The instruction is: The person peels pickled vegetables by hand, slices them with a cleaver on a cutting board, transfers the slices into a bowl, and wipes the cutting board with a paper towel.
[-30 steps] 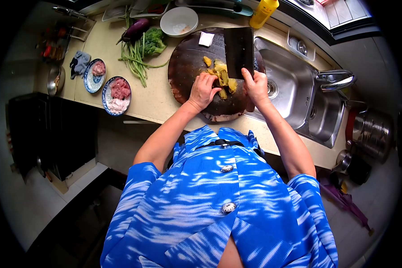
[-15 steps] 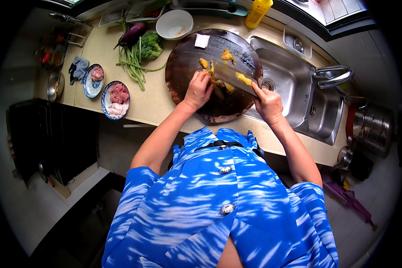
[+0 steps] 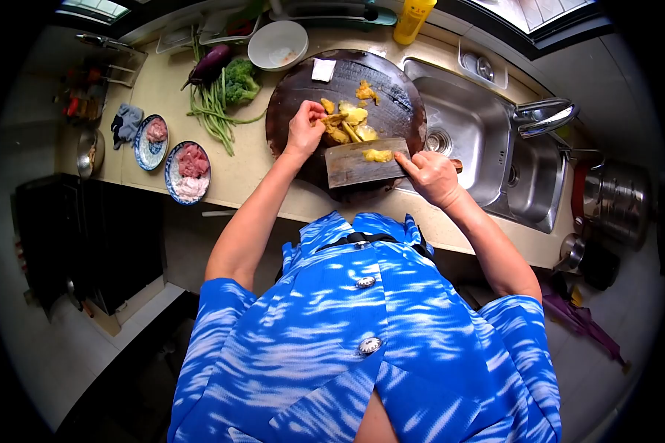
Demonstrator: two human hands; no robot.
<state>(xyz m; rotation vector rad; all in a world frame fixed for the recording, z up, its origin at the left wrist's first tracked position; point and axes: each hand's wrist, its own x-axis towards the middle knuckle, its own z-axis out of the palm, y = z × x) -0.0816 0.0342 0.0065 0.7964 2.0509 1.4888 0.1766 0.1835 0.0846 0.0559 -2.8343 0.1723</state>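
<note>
My right hand (image 3: 430, 176) grips a cleaver (image 3: 347, 164) by its handle, with the index finger laid along the blade. The broad blade lies nearly flat over the near part of a round, dark wooden chopping board (image 3: 284, 96), and a yellow slice rests on it. Just beyond the blade is a pile of yellow, brown-skinned pieces (image 3: 353, 116) that look like ginger. At the pile's left edge, my left hand (image 3: 304, 131) has its fingers bent together; whether a piece is pinched in them is hidden. Another brownish piece (image 3: 366, 90) lies farther back.
A white cloth (image 3: 323, 70) lies on the board. Left of it are a white bowl (image 3: 278, 46), broccoli (image 3: 239, 81), an eggplant (image 3: 211, 63), green beans (image 3: 213, 118) and plates of raw meat (image 3: 192, 161). A steel sink (image 3: 465, 111) adjoins on the right; a yellow bottle (image 3: 414, 21) stands behind.
The cleaver has moved left and toward me, turning from upright to nearly flat. My left hand has shifted left and slightly away. The yellow pile is now in plain view.
</note>
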